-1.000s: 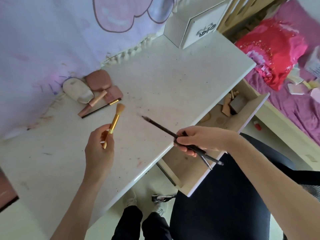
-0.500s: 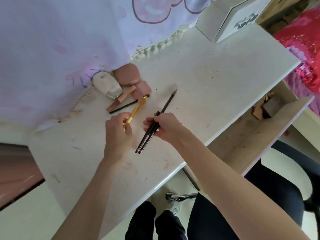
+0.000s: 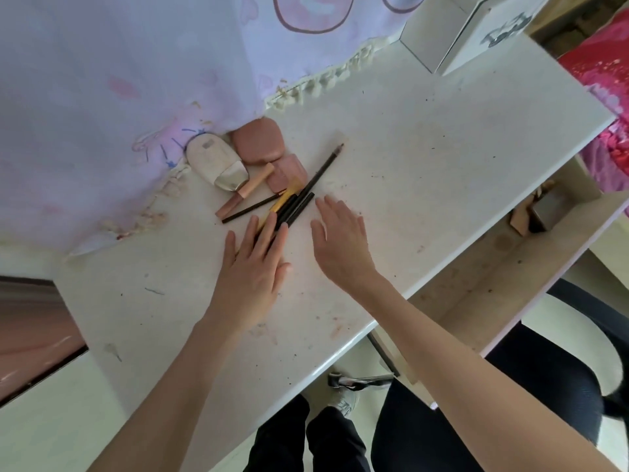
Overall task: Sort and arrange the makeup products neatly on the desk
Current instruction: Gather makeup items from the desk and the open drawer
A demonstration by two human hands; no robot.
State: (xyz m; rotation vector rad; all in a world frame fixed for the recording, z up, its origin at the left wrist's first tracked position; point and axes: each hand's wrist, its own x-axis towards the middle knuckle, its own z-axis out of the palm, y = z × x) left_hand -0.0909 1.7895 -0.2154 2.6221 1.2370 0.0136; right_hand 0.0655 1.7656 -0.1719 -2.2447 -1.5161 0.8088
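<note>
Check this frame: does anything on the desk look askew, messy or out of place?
Yes. The long dark pencil juts well past the shorter black pencils beside it, so the row is uneven. The desk surface is smudged with stains and specks. Both hands lie flat and open by the pile.

soft even daylight, faint shadows, slight motion blur, wide-angle bending at edges, no harsh glare

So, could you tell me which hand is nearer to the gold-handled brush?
Left. The left hand has its fingers over the gold-handled brush; the right hand lies apart, to its right.
</note>
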